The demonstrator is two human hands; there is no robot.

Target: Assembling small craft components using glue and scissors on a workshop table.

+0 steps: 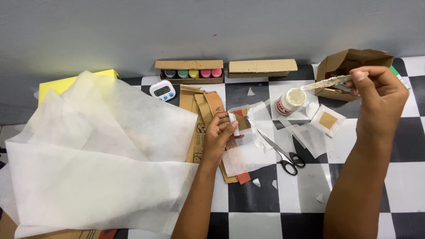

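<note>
My left hand [218, 135] presses on a small cardboard piece wrapped in thin white paper [244, 119], fingers pinching its left edge. My right hand [380, 95] is raised at the right and grips a glue-coated stick [326, 82] whose tip points toward an open white glue pot [291, 101]. Black-handled scissors [281, 153] lie open on the table between my hands. Flat brown cardboard pieces [201, 116] lie under and left of my left hand.
Large crumpled sheets of white tissue paper [97, 155] cover the left of the checkered table. At the back stand a cardboard tray of coloured paint pots [191, 73], a closed cardboard box [261, 67], an open box [349, 66], a small white timer [162, 90] and a yellow block [57, 84].
</note>
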